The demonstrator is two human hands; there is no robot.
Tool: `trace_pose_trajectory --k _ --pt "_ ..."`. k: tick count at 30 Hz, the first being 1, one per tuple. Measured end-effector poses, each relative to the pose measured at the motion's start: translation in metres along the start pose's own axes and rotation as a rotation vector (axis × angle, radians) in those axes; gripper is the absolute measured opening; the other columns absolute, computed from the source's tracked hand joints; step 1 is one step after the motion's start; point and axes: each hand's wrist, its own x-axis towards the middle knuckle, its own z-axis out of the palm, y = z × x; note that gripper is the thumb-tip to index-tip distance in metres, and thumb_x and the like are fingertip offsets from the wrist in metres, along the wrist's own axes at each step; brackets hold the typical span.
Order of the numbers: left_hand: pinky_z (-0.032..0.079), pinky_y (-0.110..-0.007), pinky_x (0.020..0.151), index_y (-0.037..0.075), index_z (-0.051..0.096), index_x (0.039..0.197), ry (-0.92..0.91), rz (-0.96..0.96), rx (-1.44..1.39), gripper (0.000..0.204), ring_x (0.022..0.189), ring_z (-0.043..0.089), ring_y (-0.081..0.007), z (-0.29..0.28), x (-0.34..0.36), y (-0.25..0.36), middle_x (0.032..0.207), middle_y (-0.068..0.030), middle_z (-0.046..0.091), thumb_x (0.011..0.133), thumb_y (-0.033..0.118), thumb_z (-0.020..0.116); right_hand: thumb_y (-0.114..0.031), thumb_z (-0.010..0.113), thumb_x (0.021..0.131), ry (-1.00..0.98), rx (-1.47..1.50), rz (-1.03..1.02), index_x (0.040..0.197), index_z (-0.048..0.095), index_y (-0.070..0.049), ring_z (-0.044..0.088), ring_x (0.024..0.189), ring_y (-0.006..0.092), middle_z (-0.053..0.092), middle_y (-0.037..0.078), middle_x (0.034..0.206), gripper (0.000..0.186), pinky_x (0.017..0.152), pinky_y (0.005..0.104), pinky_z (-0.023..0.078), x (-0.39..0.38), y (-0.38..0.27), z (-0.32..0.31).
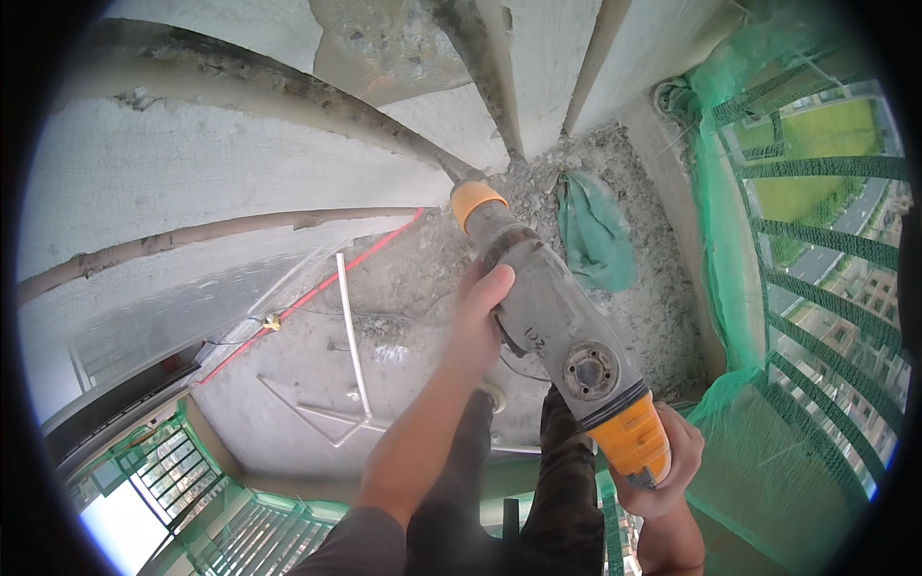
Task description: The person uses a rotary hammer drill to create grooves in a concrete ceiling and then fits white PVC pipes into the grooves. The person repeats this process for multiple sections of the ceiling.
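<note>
Both of my hands hold a grey and orange demolition hammer (552, 298), which slants from lower right to upper centre. My left hand (478, 305) grips the front part of its body, thumb on top. At the orange rear end, my right hand (667, 466) is wrapped round the handle, its fingers partly hidden by the tool. The dark chisel bit (449, 168) points at the lower end of a groove (384, 125) cut in the white wall (259, 158). Whether the tip touches the wall, I cannot tell.
Rubble (663, 278) and a green cloth bag (591, 230) lie on the concrete floor. White pipes (348, 326), a red pipe (370, 252) and a thin cable (384, 313) are to the left. Along the right runs a railing (831, 245) with green netting (735, 317), high above a road.
</note>
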Motion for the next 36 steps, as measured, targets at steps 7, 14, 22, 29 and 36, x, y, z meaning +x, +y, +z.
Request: trace_pose_trajectory --k 7,14,22,29,36 --pt "0.052 -0.039 0.103 -0.002 0.050 0.146 0.018 0.067 0.130 0.070 0.120 0.066 -0.0231 -0.006 0.003 0.007 0.131 -0.0125 0.065 0.097 0.046 0.066 -0.017 0.076 0.059 0.027 0.062 -0.107 0.098 0.067 0.007 0.070 0.070 0.0387 0.071 0.021 0.085 0.046 0.068 0.0387 0.057 -0.002 0.025 0.014" --pt "0.053 -0.040 0.102 -0.003 0.052 0.144 -0.031 0.095 0.116 0.068 0.117 0.067 -0.0245 -0.016 0.018 0.027 0.130 -0.0139 0.067 0.096 0.045 0.065 -0.016 0.077 0.059 0.030 0.049 -0.158 0.102 0.067 0.006 0.070 0.070 0.0369 0.071 0.019 0.086 0.049 0.067 0.0390 0.057 0.010 0.013 0.036" --pt "0.052 -0.036 0.098 -0.003 0.057 0.139 -0.064 -0.043 0.059 0.061 0.112 0.067 -0.0198 -0.029 0.030 0.051 0.123 -0.0097 0.069 0.098 0.041 0.065 -0.005 0.074 0.062 0.075 0.096 0.111 0.099 0.065 0.004 0.062 0.061 0.0278 0.067 0.013 0.079 0.039 0.061 0.0323 0.051 0.009 -0.018 0.066" --pt "0.052 -0.036 0.102 -0.003 0.055 0.142 -0.029 -0.120 0.230 0.063 0.116 0.066 -0.0196 -0.029 0.004 0.002 0.126 -0.0104 0.067 0.101 0.044 0.062 -0.001 0.083 0.073 0.062 0.136 0.292 0.105 0.067 0.007 0.071 0.072 0.0199 0.075 0.012 0.087 0.036 0.070 0.0306 0.055 -0.029 -0.021 0.053" --pt "0.052 -0.036 0.101 -0.004 0.054 0.141 -0.011 -0.051 0.317 0.067 0.115 0.066 -0.0204 -0.024 -0.012 0.016 0.125 -0.0118 0.068 0.098 0.046 0.064 0.000 0.083 0.070 0.045 0.128 0.201 0.111 0.067 0.010 0.074 0.077 0.0215 0.077 0.013 0.091 0.045 0.075 0.0311 0.058 -0.049 0.004 0.057"
